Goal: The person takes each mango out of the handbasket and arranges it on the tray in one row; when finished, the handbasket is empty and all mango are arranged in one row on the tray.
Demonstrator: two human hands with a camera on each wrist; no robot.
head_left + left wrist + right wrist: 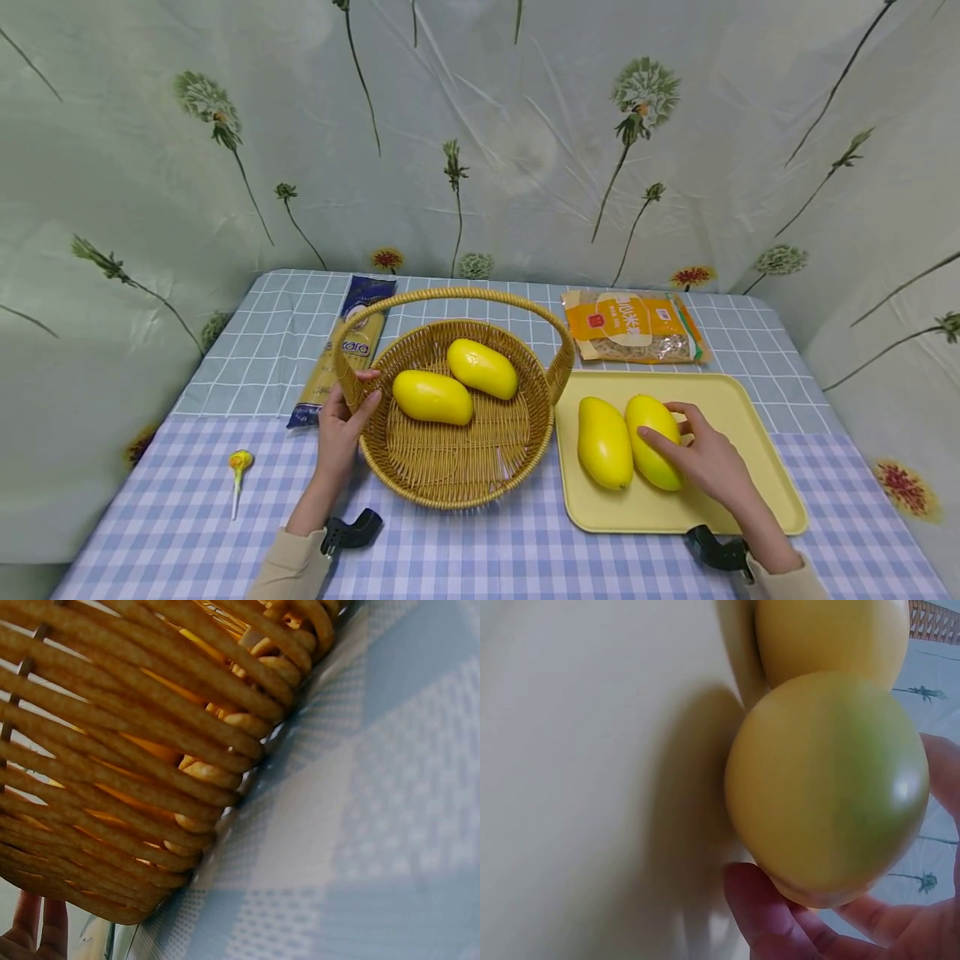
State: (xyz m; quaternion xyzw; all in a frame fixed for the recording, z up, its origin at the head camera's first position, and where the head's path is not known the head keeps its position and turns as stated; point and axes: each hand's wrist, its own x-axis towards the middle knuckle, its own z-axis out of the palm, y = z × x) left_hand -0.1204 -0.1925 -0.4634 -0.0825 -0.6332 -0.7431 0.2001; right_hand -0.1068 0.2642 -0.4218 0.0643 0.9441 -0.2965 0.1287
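Observation:
My left hand (pixel 341 437) grips the left side of a woven wicker basket (pixel 450 492) at the foot of its arched handle, its thumb over the rim. Two yellow mangoes (pixel 432 397) lie inside. The left wrist view shows the basket's woven wall (pixel 127 750) close up, with two fingers (pixel 54 922) at its edge. On a pale yellow tray (pixel 738 417), my right hand (pixel 708 454) holds the right-hand mango (pixel 647 412) between thumb and fingers. Another mango (pixel 604 446) lies just left of it. Seen from the right wrist, the held mango (pixel 825 780) has a greenish side.
Behind the basket's left side lies a blue and gold packet (pixel 322 375). An orange-labelled bag (pixel 637 327) is behind the tray. A yellow lollipop (pixel 240 462) lies at the left on the checked tablecloth (pixel 465 558). A floral curtain (pixel 525 150) hangs behind the table.

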